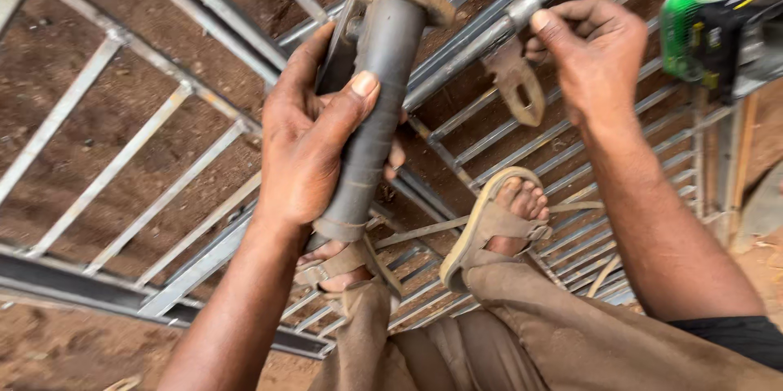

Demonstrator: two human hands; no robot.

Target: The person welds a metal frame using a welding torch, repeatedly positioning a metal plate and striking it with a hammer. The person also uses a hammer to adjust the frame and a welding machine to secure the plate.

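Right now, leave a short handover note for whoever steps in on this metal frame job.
Left hand grips a thick grey cylinder tool, held upright above the frame. Right hand pinches a steel bar beside a rusty lug plate. The metal grille frame lies flat on bare soil; both sandalled feet stand on it. A green power tool sits at the right. Work done and remaining cannot be judged here.
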